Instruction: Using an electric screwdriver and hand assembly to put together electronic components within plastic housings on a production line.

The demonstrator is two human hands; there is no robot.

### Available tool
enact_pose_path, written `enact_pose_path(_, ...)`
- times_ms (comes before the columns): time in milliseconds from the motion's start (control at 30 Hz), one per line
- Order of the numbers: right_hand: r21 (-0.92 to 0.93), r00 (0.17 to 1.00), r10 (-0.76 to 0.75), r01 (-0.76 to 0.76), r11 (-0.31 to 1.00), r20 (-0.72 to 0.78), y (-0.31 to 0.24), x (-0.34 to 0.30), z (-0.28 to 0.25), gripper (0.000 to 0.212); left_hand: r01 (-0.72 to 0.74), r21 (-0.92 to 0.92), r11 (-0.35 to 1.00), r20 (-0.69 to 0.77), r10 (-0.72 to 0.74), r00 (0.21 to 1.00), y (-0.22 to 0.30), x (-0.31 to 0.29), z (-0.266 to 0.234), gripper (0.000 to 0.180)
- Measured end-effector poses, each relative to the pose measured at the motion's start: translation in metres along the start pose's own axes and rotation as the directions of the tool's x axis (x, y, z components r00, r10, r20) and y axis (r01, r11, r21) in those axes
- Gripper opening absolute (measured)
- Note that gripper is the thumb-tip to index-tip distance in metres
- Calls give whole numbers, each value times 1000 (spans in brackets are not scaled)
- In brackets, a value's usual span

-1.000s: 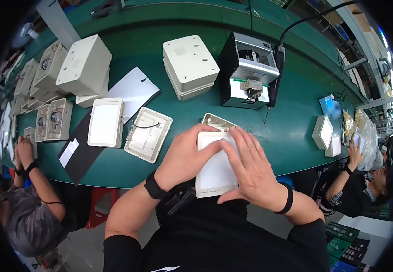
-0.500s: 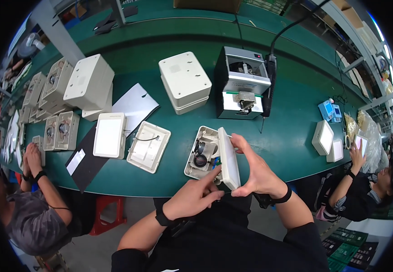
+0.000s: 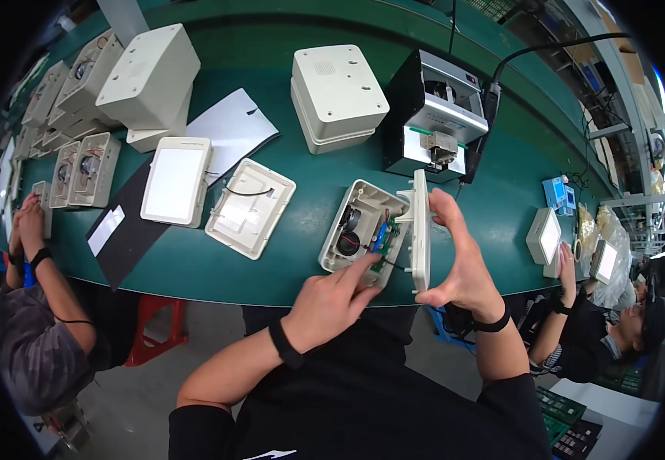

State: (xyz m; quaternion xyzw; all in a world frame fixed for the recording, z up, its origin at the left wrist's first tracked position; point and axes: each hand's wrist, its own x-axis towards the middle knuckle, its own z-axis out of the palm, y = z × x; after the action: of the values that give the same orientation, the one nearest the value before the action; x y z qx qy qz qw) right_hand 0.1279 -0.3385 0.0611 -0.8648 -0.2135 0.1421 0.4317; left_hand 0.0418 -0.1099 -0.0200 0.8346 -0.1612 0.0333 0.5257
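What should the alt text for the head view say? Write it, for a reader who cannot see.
A person's right hand holds a white cover panel upright on edge beside an opened white casing, while the left hand reaches into its wiring. More white casings and a black machine sit on the green table.

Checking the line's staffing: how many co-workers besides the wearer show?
2: one person at the left edge, one person at the right edge; others may be hidden beyond the rim.

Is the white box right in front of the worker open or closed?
Open. The right hand holds the cover upright on edge beside the base, exposing a round black part and wiring, where the left hand's fingers reach.
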Motion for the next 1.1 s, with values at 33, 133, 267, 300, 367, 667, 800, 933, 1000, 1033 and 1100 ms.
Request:
enact_pose_path(33, 2, 1000, 0, 0, 1000, -18, 3, 0, -2, 145, 94, -131, 987, 15, -93, 996, 5, 7, 9, 45)
enact_pose_path(133, -1, 998, -5, 5, 1000, -57, 7, -1, -8, 147, 172, -259, 950, 65, -161, 985, 16, 18, 25, 40)
enact_pose_path(267, -12, 1000, 3, -3, 1000, -12, 5, -4, -8, 144, 91, -199, 976, 96, -73, 993, 13, 21, 36, 41)
enact_pose_path(300, -148, 999, -46, 45, 988, -6, 3, -3, -6, 142, 29, -141, 990, 98, -15, 995, 9, 22, 35, 40)
enact_pose_path(367, -406, 990, -140, 139, 903, 29, -1, 0, -3, 138, -26, -84, 996, 102, 35, 994, 4, 20, 30, 39)
enact_pose_path(667, -637, 970, -168, 242, 732, 176, -12, 25, 6, 127, 81, 118, 990, 67, -89, 994, -8, 3, 24, 16)
enact_pose_path(800, -649, 967, -169, 255, 717, 192, -12, 31, 10, 126, 116, 69, 991, 49, -120, 992, -9, 1, 26, 15)
enact_pose_path(933, -668, 969, -147, 244, 703, 199, -13, 34, 13, 125, 134, 54, 990, 45, -136, 990, -12, 0, 27, 15)
enact_pose_path(1000, -677, 972, -134, 232, 698, 195, -12, 35, 13, 125, 97, 58, 994, 39, -100, 994, -13, -1, 28, 19)
enact_pose_path(1033, -681, 973, -128, 227, 696, 193, -11, 35, 14, 125, 100, 57, 993, 37, -102, 994, -13, -1, 28, 19)
enact_pose_path(1100, -682, 971, -142, 238, 691, 195, -10, 35, 15, 125, 98, 65, 993, 37, -100, 994, -14, -1, 28, 20)
